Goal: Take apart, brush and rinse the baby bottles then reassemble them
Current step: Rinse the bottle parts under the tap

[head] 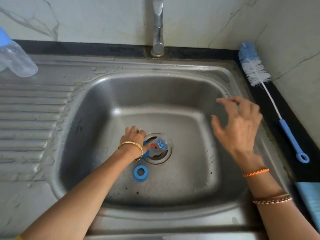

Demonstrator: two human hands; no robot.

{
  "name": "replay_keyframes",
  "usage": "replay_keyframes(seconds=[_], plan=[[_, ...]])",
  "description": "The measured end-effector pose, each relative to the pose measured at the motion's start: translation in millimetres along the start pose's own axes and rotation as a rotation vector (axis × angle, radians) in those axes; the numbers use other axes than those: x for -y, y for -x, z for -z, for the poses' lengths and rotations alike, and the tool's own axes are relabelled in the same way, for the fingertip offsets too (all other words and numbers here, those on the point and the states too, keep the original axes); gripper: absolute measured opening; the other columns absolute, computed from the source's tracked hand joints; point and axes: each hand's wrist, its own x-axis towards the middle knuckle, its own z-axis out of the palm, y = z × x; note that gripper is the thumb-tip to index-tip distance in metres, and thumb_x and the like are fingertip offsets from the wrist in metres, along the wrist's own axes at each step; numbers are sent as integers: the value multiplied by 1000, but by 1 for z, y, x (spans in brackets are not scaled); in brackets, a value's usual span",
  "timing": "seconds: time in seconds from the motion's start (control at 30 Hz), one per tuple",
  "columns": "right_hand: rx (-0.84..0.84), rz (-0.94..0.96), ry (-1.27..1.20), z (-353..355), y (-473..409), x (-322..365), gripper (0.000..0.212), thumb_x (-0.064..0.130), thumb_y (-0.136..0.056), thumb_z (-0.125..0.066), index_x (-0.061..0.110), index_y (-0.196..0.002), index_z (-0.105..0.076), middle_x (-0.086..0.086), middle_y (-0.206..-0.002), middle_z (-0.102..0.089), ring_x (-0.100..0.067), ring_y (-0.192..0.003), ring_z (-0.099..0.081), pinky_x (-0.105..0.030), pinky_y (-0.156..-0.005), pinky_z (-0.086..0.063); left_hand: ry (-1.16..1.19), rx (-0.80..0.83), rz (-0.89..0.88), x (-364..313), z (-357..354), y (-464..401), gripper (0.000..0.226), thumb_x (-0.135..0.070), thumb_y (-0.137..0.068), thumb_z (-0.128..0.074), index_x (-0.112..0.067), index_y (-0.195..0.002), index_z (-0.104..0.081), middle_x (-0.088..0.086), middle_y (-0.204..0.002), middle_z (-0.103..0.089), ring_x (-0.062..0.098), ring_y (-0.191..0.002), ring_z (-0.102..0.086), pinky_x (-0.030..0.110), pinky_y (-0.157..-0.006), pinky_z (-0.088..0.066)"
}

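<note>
Forearms, two, entering from the near edge of the sink (230, 78), reaching toward the drain (156, 158) at the basin's centre.

Left hand (134, 136): down in the basin, at the left rim of the drain, fingers curled onto the small bottle (160, 144); exact grip hidden by the wrist. Gold bangle (131, 144) on the wrist.

Small bottle: clear plastic, printed with blue and red graphics, lying tilted over the drain, a blue part showing beneath the left wrist.

Blue ring (140, 173): screw collar with round opening, lying flat on the basin floor just on the near side of the drain, apart from the bottle.

Right hand (239, 123): raised above the basin, right of the drain, fingers spread and relaxed, holding nothing. Orange thread band (256, 172) and beaded bracelets (271, 199) on the wrist.

Bottle brush (256, 73): white and blue bristles, white wire stem, blue loop handle, lying on the dark desk (270, 103) strip far right of the drain, bristle end toward the wall.

Second bottle (17, 59): clear, blue top, on the draining board far left of the drain, beyond it.

Tap (158, 32): chrome, standing at the back rim directly beyond the drain; no water visible.

Blue cloth-like item (310, 200): right edge, near side; identity unclear.
</note>
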Motion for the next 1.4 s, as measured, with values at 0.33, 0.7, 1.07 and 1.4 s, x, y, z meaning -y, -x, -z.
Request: replay_keyframes(seconds=[0.33, 0.7, 1.07, 1.4], plan=[[902, 378, 221, -80, 11, 104, 58, 28, -84, -63, 20, -136, -39, -4, -136, -42, -26, -125, -36, -35, -99, -34, -140, -63, -52, -10, 15, 4, 34, -11, -94, -46, -11, -128, -47, 10, -131, -36, 26, -124, -31, 31, -88, -41], [1055, 341, 206, -118, 20, 80, 58, 34, -81, -66, 22, -133, -43, -2, -134, -46, -23, -123, -40, -35, -100, -32, 23, 26, -10, -11, 6, 5, 44, -2, -90, -50, -8, -131, -34, 14, -129, -32, 27, -118, -35, 32, -84, -43], [521, -204, -229, -57, -37, 70, 57, 26, -67, -79, 17, -118, -55, 1, -114, -55, -18, -102, -51, -28, -79, -41, 161, -119, 32, -5, 10, 2, 56, 5, -86, -52, -9, -134, -27, 12, -137, -24, 25, -113, -39, 28, -72, -43], [516, -525, -616, -51, -42, 79, 43, 36, -76, -72, 20, -111, -54, 6, -92, -59, -12, -82, -57, -28, -75, -48, 757, -509, 19, -2, 36, -24, 27, -10, -89, -56, -4, -115, -57, 13, -115, -56, 30, -101, -56, 28, -85, -41]])
